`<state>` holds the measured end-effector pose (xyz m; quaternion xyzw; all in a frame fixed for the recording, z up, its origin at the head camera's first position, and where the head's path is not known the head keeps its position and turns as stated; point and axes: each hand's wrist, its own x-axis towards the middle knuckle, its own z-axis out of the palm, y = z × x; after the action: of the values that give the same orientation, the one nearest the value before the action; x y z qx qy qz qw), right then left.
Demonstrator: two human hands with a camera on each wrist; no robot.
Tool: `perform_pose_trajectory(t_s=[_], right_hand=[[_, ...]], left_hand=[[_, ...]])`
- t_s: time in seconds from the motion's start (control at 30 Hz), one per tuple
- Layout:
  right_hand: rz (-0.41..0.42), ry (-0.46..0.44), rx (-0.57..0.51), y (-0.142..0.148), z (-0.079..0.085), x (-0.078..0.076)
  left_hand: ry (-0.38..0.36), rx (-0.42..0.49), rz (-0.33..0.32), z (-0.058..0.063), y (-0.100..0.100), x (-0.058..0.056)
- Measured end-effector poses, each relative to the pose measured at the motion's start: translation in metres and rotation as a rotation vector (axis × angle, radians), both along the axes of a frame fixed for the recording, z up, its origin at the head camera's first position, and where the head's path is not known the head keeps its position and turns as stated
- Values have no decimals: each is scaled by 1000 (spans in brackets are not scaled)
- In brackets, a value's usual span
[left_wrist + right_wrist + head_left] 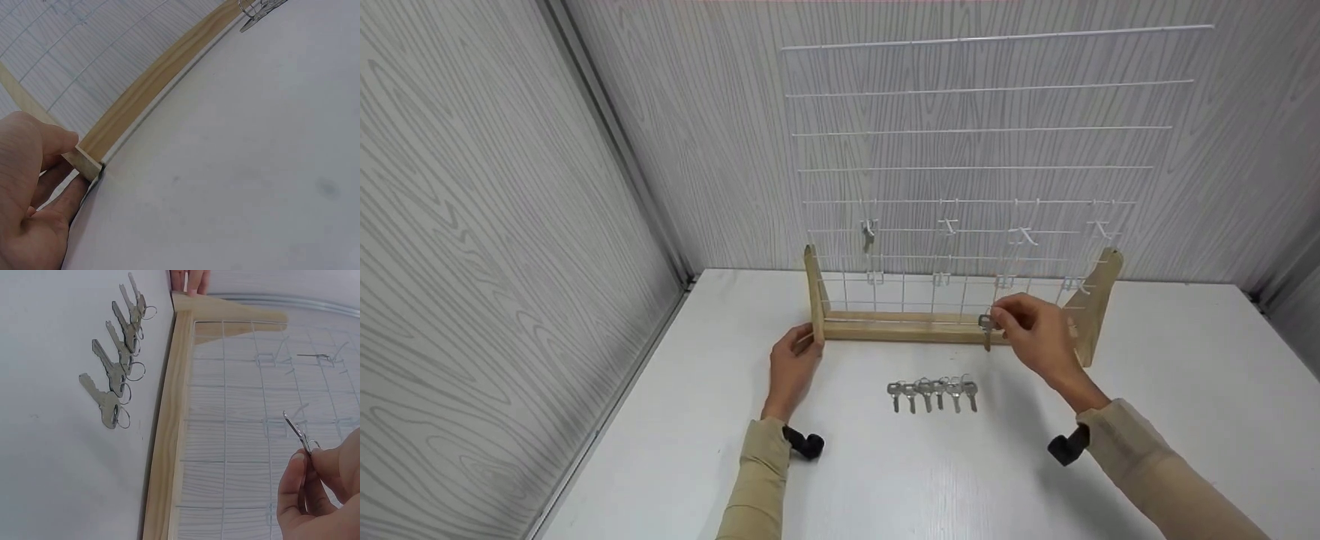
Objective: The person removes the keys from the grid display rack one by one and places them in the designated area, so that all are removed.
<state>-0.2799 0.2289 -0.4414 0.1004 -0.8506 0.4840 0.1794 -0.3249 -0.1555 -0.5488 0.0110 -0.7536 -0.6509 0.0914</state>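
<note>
My right hand (1039,337) pinches a metal key (297,430) by its ring end between thumb and fingers, in front of the white wire grid rack (919,304). The key's blade points down in the head view. At the rack's left end, my left hand (795,367) grips the front corner of the wooden stand (87,163), fingers and thumb on either side of it. Several more keys (926,394), each with a small ring, lie in a row on the table before the rack. Another key (869,244) hangs from the upper left hook.
Several white hooks are fixed to the grid in two rows, among them an upper right hook (1101,229) and a lower hook (941,279). The rack stands on a white table (885,480), close to the grey wood-grain back wall (697,150). A side wall (472,262) rises at left.
</note>
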Motion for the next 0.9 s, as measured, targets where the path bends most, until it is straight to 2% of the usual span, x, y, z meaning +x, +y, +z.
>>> perform_pose_trajectory(t_s=[0.43,0.9], right_hand=[[20,-46,-27,1,-16,4],[24,-79,-41,2,-30,8]], left_hand=[[-10,9,11,1,0,1],[33,41,-7,1,0,2]])
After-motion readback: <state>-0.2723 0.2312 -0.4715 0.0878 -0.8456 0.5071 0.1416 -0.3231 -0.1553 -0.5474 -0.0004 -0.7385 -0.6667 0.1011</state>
